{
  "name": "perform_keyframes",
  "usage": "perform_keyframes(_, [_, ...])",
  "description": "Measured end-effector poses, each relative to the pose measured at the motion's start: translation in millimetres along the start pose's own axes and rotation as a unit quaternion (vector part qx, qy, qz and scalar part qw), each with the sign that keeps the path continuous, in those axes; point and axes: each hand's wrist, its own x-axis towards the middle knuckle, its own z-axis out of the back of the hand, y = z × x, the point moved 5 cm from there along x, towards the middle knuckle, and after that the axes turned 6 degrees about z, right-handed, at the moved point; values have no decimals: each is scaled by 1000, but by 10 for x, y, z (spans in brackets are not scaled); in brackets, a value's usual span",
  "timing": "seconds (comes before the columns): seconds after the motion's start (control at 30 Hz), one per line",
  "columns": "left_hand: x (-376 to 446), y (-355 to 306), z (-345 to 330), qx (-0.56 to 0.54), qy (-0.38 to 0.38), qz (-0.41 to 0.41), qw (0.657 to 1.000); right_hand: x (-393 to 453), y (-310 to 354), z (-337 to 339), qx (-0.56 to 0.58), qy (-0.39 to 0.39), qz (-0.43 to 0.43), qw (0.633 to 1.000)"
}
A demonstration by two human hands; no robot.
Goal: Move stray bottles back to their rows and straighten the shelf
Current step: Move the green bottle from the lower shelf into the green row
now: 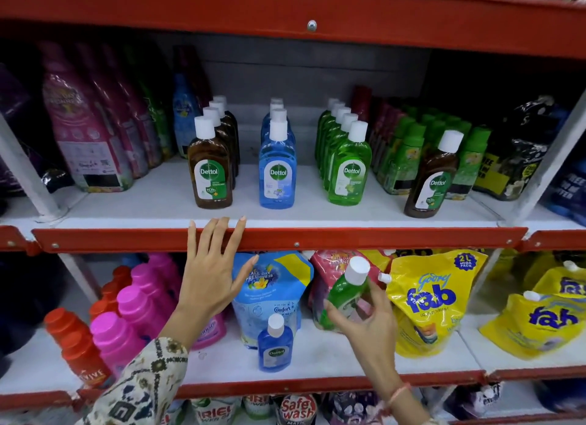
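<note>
On the middle shelf [158, 212] stand three rows of Dettol bottles with white caps: a brown row [210, 167], a blue row [277, 167] and a green row [348, 167]. A single brown bottle [432, 180] stands apart at the right, in front of green-capped bottles. On the lower shelf a small blue Dettol bottle [275, 345] stands alone before a blue pouch. My right hand [364, 316] holds a small green bottle [344, 293], tilted, in front of the lower shelf. My left hand [212, 272] is open, fingertips resting on the red shelf edge [348, 239].
Pink and purple pouches [92, 132] fill the middle shelf's left; green-capped bottles [409, 151] and dark packs [520, 158] its right. Below are red and pink bottles [126, 313], a blue Comfort pouch [272, 291] and yellow Fab pouches [434, 301]. White uprights frame the bay.
</note>
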Motion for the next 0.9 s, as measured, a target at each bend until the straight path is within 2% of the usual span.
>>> perform_keyframes(0.13, [-1, 9, -14, -8, 1, 2, 1000, 241, 656, 162, 2, -11, 98, 995])
perform_keyframes(0.3, [-8, 17, -17, -16, 4, 6, 1000, 667, 1227, 263, 9, -41, 156, 987])
perform_keyframes(0.4, [-11, 36, -29, -19, 13, 4, 1000, 926, 1399, 263, 37, -71, 153, 985])
perform_keyframes(0.5, [-23, 55, -26, -27, 15, -4, 1000, 1161, 1444, 227, 17, -98, 145, 984])
perform_keyframes(0.9, [-19, 59, -32, -23, 9, -10, 1000, 1625, 1098, 38, -70, -95, 81, 990])
